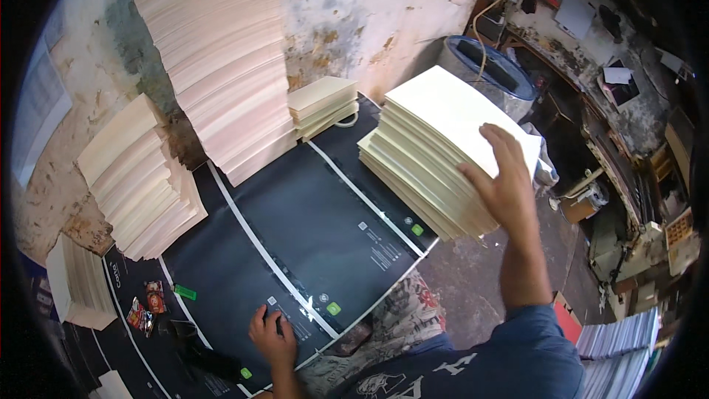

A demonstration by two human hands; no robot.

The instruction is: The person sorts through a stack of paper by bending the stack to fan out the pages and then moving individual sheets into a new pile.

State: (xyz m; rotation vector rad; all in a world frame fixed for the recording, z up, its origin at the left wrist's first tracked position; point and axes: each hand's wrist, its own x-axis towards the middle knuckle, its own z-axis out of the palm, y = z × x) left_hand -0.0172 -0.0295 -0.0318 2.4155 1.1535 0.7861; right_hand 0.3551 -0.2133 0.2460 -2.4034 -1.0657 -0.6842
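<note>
A thick stack of cream paper blocks [436,148] stands at the right end of the black-covered table [325,199], its layers slightly uneven. My right hand [506,177] lies on the right edge of its white top sheet, with fingers extended and the thumb apart. Down at the table's near edge, my left hand [273,338] rests on the black cover, its fingers spread and slightly bent around nothing. Behind the table's middle, a tall pink-and-cream paper stack [229,66] leans by the wall. Beside it sits a low pile of cream blocks [323,107].
More paper stacks [140,177] line the left side, with another pile [81,284] nearer. Small snack packets [153,297] and a green lighter-like object [185,292] lie on the table. Beyond the right end stand a blue-rimmed drum [491,66] and a cluttered bench [591,118].
</note>
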